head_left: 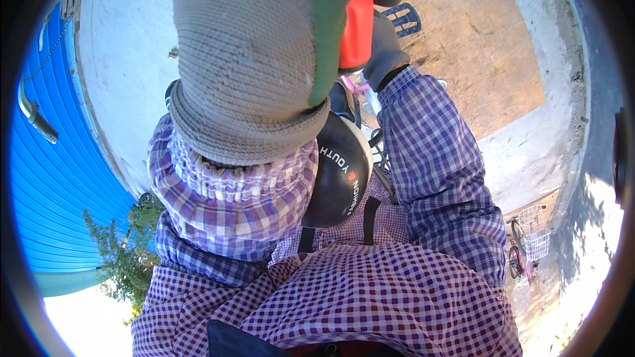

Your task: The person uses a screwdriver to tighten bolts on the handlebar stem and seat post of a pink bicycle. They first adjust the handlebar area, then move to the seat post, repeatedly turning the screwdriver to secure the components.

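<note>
Left hand (258, 39), gloved, wraps a red object (358, 26); right hand (383, 46) grips it beside; black helmet (340, 172) below.

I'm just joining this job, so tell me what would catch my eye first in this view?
The gloved left hand fills the upper middle, close to the camera, gripping a red object together with the right hand. A black bag sits below them at the centre. A bright blue corrugated wall curves down the left edge.

A gloved left hand (251, 53) fills the view, close to the camera. The gloved right hand (383, 46) touches a red object (357, 26). Both sleeves are purple checked.
</note>
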Motion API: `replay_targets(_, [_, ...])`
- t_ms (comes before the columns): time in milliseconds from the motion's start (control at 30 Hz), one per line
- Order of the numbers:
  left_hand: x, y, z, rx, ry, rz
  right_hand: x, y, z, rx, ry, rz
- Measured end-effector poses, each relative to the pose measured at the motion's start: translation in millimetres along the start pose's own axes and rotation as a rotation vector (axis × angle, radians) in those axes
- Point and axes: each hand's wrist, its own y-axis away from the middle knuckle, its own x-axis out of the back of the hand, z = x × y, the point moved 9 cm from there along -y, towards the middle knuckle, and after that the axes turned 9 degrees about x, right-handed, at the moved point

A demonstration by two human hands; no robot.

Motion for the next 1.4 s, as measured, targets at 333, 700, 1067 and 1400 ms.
replay_targets(333, [-7, 17, 9, -0.024, -0.176, 0.284, -59, 38, -15, 0.014, 0.306, -0.230])
replay_targets(700, [-42, -14, 27, -0.271, -0.537, 0.234, -75, 47, -45, 0.088, 0.726, -0.269])
replay_targets(1067, [-51, 11, 33, -0.401, -0.541, 0.180, -89, 101, -54, 0.555, 0.693, -0.336])
replay_targets(1400, [-44, 14, 31, -0.470, -0.658, 0.288, -44, 170, -67, 1.025, 0.402, -0.227])
